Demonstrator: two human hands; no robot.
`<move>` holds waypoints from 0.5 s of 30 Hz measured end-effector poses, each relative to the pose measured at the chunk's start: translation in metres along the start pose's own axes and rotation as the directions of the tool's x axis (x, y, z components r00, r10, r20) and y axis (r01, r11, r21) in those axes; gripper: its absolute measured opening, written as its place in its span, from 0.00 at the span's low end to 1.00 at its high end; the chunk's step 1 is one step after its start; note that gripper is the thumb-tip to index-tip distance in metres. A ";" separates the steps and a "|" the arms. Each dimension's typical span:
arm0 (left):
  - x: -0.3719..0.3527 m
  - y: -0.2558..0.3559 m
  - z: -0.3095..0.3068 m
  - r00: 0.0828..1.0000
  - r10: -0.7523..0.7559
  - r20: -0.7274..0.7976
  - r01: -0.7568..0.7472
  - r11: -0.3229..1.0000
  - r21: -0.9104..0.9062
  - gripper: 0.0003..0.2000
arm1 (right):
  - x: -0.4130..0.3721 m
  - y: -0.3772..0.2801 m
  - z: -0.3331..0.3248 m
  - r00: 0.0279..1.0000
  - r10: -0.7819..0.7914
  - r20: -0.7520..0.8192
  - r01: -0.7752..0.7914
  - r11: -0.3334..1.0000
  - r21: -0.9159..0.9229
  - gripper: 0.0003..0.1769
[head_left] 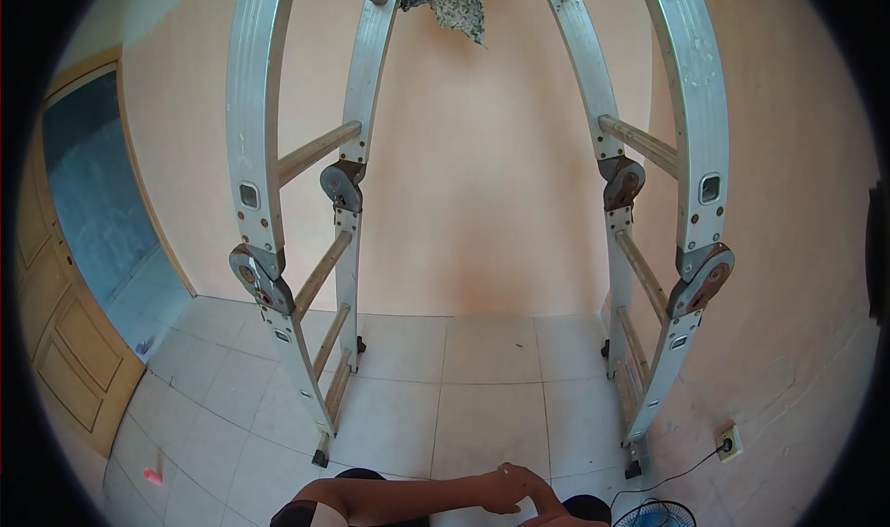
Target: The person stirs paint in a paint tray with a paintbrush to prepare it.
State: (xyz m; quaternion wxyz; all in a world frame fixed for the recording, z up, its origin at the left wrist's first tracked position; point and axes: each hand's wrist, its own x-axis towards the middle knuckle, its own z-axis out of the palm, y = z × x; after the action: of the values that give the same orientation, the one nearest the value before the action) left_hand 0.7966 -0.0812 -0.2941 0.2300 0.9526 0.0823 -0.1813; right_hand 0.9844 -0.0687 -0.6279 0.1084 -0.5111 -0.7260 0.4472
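Note:
At the bottom centre of the head view my two hands meet. My left hand (499, 495) comes in from the left along a stretched forearm, its fingers curled. Against it lies my right hand (527, 477), with its fingers closed. Whatever lies between the two hands, if anything, is hidden. Beyond them, a folding metal ladder (255, 91) rises on both sides of the view, with rungs and rusty hinges. Its feet stand on the tiled floor (487, 425).
An open wooden door (79, 342) is at the left, and a small pink object (153, 476) lies on the floor. At lower right are a wall socket (730, 444) with a cable and a fan (656, 513). A ragged grey piece (454, 3) hangs at top centre.

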 end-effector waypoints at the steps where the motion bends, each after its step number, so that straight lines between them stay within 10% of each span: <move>1: 0.003 -0.003 0.004 1.000 0.007 0.007 -0.007 1.000 0.003 0.26 | 0.004 0.008 0.010 1.000 0.004 -0.007 -0.004 1.000 0.006 0.38; 4: -0.001 0.000 0.003 0.999 -0.026 -0.028 0.023 0.992 -0.121 0.27 | 0.015 -0.006 0.013 0.928 -0.363 -0.083 0.313 0.880 -0.358 0.37; 6: -0.008 0.004 -0.011 0.998 0.010 -0.059 -0.016 0.995 -0.099 0.27 | 0.000 -0.016 0.002 0.971 0.233 0.052 -0.237 0.915 0.325 0.35; 7: -0.010 0.000 -0.012 0.996 0.055 -0.075 -0.063 0.993 -0.103 0.28 | 0.003 -0.003 0.009 0.967 0.251 0.034 -0.246 0.901 0.358 0.35; 9: 0.001 -0.010 0.010 0.997 0.061 -0.039 -0.063 0.996 -0.062 0.28 | 0.010 0.025 0.015 0.983 -0.175 -0.061 0.184 0.960 0.213 0.33; 15: 0.002 -0.009 0.008 0.999 -0.043 0.019 0.045 0.996 -0.080 0.33 | -0.035 -0.097 -0.042 0.971 0.232 -0.059 -0.236 0.969 -0.068 0.39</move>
State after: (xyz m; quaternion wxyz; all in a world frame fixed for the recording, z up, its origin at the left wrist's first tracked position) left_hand 0.7936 -0.0775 -0.3053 0.2648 0.9389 0.1084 -0.1912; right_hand 0.9634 -0.0833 -0.5194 0.0541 -0.6080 -0.6737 0.4166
